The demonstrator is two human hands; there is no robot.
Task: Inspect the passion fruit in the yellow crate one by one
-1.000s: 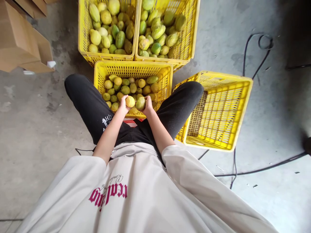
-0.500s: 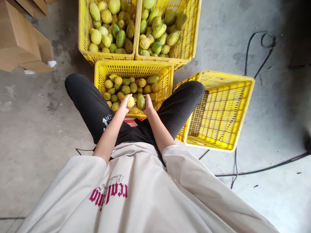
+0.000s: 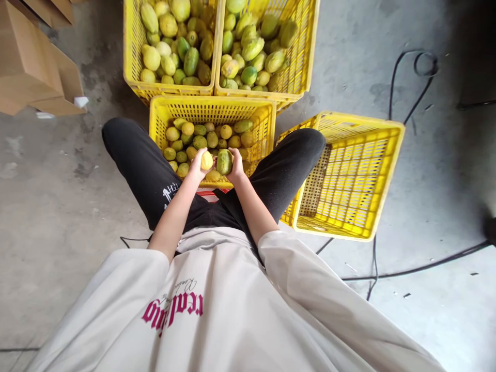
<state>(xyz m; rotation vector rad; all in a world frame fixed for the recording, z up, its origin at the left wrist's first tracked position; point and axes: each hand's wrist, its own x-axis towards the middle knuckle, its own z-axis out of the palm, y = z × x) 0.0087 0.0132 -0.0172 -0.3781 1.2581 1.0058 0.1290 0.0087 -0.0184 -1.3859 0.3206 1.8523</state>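
Note:
My left hand [image 3: 197, 163] is wrapped round a yellow fruit [image 3: 206, 160]. A larger green fruit [image 3: 224, 162] sits in the grip of my right hand [image 3: 236, 166], close beside the yellow one. Both hands are over the near part of a yellow crate [image 3: 213, 102] between my knees. Inside that crate lie several green and yellow fruits [image 3: 199, 142], partly hidden by my hands.
Two yellow crates [image 3: 174, 89] filled with larger fruits stand beyond the near one. A tilted yellow crate [image 3: 349, 181] rests by my right knee. Cardboard boxes [image 3: 34, 62] are at the upper left; a black cable [image 3: 422, 268] crosses the floor at right.
The green fruit has turned slightly in my right hand and shows more of its length. The yellow fruit has moved slightly left with my left hand.

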